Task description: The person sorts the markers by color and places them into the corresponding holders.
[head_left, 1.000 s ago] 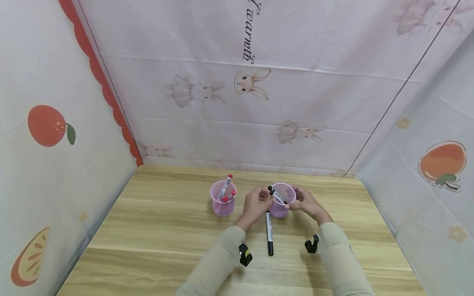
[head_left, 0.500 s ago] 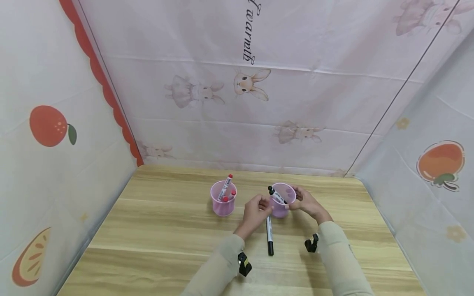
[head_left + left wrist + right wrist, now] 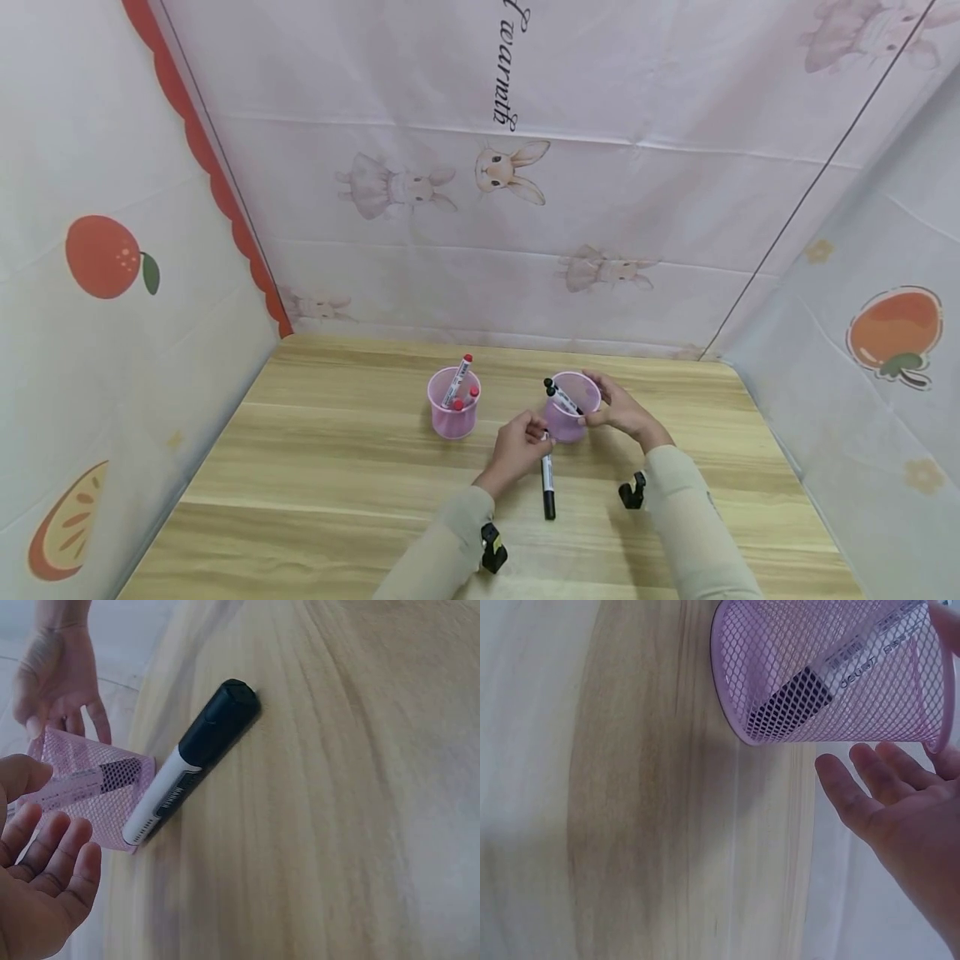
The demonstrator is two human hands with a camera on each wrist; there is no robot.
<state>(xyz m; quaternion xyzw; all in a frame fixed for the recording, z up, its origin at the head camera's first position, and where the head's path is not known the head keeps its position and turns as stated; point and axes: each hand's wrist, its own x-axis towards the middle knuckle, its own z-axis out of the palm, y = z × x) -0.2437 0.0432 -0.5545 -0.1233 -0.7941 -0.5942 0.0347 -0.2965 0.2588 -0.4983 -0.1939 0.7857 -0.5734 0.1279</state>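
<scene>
A pink mesh pen cup (image 3: 564,428) stands on the table with black-capped markers (image 3: 567,400) leaning inside. My right hand (image 3: 624,414) holds this cup at its right side, thumb at the rim; in the right wrist view several fingertips (image 3: 832,771) spread beside the mesh. Just in front of the cup lies a white marker with a black cap (image 3: 214,724), its cap end pointing toward me in the head view. My left hand (image 3: 517,447) hovers by the marker's far end, fingers loosely bent and holding nothing, as the left wrist view shows.
To the left stands a second pink mesh cup (image 3: 453,425) with red-capped markers (image 3: 458,382) in it. The wooden table (image 3: 315,467) is walled by printed cloth (image 3: 420,275) at the back and on both sides.
My left hand has drawn back from the right cup's rim and lowered toward the far end of the lying marker. The right hand stays at the cup.
</scene>
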